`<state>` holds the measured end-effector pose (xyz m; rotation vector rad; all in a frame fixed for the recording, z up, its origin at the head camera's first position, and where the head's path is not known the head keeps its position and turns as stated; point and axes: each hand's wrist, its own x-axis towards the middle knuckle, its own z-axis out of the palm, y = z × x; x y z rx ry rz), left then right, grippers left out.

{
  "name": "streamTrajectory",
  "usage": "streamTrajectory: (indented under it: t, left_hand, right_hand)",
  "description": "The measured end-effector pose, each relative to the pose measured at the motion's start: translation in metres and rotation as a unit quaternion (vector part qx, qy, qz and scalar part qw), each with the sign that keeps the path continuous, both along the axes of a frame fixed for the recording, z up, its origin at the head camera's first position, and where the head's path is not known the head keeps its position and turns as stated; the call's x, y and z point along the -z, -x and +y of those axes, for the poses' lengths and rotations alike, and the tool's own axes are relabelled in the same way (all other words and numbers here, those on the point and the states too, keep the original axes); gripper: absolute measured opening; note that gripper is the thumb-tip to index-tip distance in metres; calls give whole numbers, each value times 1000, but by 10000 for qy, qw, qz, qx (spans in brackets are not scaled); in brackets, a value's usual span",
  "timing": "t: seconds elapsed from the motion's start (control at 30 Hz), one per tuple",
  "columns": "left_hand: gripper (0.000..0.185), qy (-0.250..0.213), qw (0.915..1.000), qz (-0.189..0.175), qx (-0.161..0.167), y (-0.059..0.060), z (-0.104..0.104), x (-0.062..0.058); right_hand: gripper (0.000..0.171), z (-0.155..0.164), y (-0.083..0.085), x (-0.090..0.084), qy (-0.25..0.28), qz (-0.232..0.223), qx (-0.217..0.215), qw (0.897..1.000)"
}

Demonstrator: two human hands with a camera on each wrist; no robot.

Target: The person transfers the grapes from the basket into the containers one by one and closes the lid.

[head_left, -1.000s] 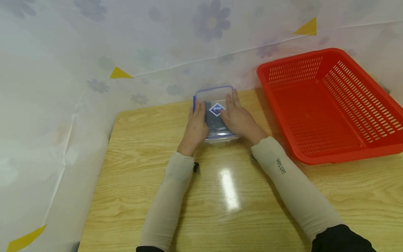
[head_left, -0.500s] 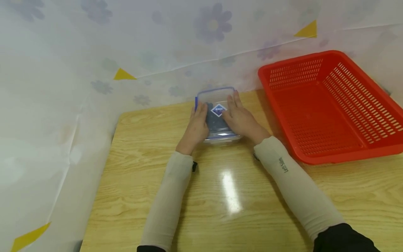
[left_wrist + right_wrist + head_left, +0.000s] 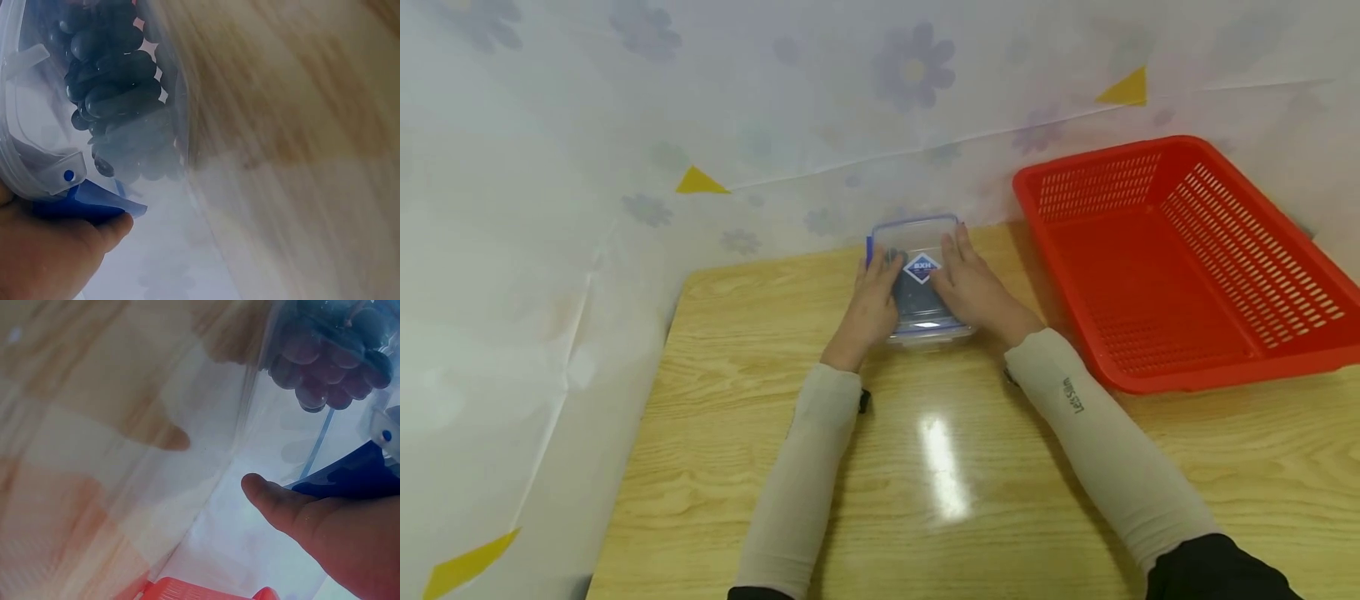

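A clear plastic food container [image 3: 923,312] with a blue-rimmed lid stands near the table's far edge, a blue diamond label [image 3: 921,268] on top. Dark grapes [image 3: 115,81] show through its wall in both wrist views. My left hand [image 3: 871,304] lies along the left side, its fingers mostly straight; in the left wrist view a finger touches the lowered-looking blue latch [image 3: 81,206]. My right hand [image 3: 976,287] spans the lid and right side with extended fingers. In the right wrist view, one straight finger lies against another blue latch [image 3: 350,472]. Some fingertips are hidden.
A red perforated plastic basket [image 3: 1150,292] stands to the right of the container, close to my right forearm. The wood-grain table [image 3: 737,400] meets a flower-patterned sheet [image 3: 820,100] at the back, where yellow triangles [image 3: 700,181] are stuck.
The head view has shifted slightly. Both hands stay on the container, with only small changes in finger position; the left fingers spread slightly over the lid's edge.
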<state>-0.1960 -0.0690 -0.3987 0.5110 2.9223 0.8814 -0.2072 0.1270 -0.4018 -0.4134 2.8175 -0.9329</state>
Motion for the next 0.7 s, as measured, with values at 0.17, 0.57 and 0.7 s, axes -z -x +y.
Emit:
streamTrajectory:
  t: [0.17,0.57,0.7]
  left_hand:
    - [63,105,9999,19,-79,-2,2,-1]
    - [52,-303,9975,509,-390,-7,-3,6]
    - [50,-828,9924,816,-402,-14,-9,7]
  right_hand:
    - [73,2,1,3,65,-11,35,10000]
    - [68,-2,-4,1,-57,534,288,9981]
    - [62,-5,-15,-5,-302,1158,295,9924]
